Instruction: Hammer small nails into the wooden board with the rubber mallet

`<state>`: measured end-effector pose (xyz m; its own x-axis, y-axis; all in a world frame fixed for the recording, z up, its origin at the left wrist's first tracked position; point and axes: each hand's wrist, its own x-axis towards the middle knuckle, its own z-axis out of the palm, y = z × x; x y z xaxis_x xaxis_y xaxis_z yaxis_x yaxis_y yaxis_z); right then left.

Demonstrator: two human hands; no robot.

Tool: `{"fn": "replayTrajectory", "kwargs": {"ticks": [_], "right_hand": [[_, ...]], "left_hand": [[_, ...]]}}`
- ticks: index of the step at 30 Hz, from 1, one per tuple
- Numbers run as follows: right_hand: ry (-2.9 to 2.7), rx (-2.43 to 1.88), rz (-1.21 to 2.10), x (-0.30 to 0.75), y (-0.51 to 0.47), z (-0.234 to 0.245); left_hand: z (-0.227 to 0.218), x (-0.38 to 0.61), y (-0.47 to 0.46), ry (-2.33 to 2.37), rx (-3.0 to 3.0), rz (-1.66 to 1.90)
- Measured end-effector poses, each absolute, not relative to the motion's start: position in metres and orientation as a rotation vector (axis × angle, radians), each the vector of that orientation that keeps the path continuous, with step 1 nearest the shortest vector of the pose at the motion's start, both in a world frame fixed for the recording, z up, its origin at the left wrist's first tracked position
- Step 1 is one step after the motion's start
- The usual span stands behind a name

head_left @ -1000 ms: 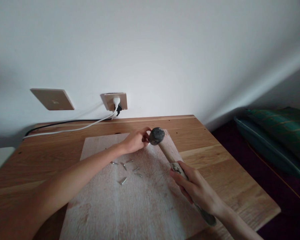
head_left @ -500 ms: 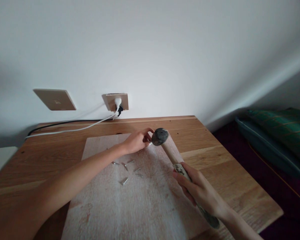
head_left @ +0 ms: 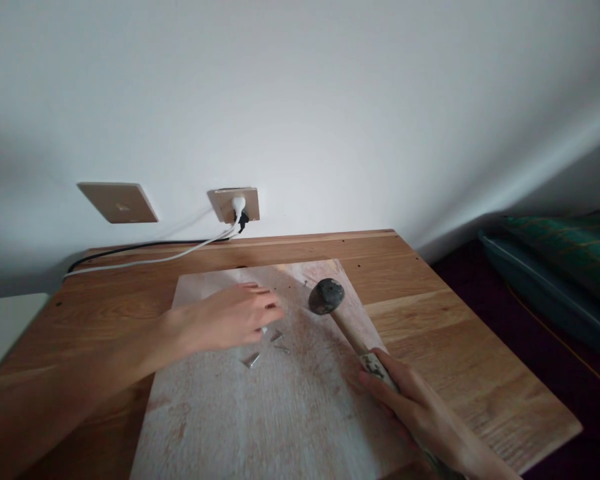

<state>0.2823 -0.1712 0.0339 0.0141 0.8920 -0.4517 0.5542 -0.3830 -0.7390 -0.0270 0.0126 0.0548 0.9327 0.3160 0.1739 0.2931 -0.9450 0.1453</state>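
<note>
My right hand (head_left: 420,413) is wrapped round the wooden handle of a hammer (head_left: 347,327), whose dark head sits just above a pale plywood board (head_left: 260,413). My left hand (head_left: 230,319) reaches over the board with fingers stretched forward, hovering over several loose nails (head_left: 253,360) that lie in the board's middle. Its fingertips partly hide some of the nails. Whether the fingertips touch a nail I cannot tell.
The board lies on a wooden table (head_left: 460,360) against a white wall. A socket (head_left: 235,203) with a white plug and cables (head_left: 145,257) sits at the back, beside a blank wall plate (head_left: 117,202). Green cushions (head_left: 565,267) lie at the right.
My left hand has let go near the hammer head and moved back left, down over the loose nails. The hammer has pulled back toward me and lowered slightly.
</note>
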Motion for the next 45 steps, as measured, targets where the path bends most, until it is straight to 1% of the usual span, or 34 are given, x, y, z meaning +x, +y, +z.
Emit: {"fn": "replayTrajectory", "kwargs": {"ticks": [3,9,15,20,24,30,34,45], "right_hand": [[-1.450,-1.946,1.294,0.283,-0.171,0.032],[-1.450,-1.888,1.359,0.282,-0.171,0.033],[-1.422,-1.867,1.365,0.282,-0.171,0.030],[-1.440,-1.866,1.364,0.285,-0.171,0.028],[-1.436,-1.853,1.369,0.285,-0.171,0.028],[-1.402,-1.848,1.366,0.285,-0.171,0.026],[-1.376,-1.839,1.423,0.284,-0.171,0.027],[-1.361,-1.852,1.416,0.284,-0.173,0.026]], "left_hand": [[0.052,-0.023,0.000,0.372,3.048,0.264],[0.049,-0.015,0.017,0.435,2.917,0.293],[0.041,-0.004,0.057,0.579,2.462,0.598],[0.024,0.009,0.070,0.723,2.245,0.698],[0.013,0.015,0.065,0.725,2.277,0.692],[0.009,0.016,0.061,0.731,2.360,0.803],[0.007,0.016,0.063,0.729,2.396,0.765],[0.006,0.017,0.059,0.630,2.577,0.727]]}}
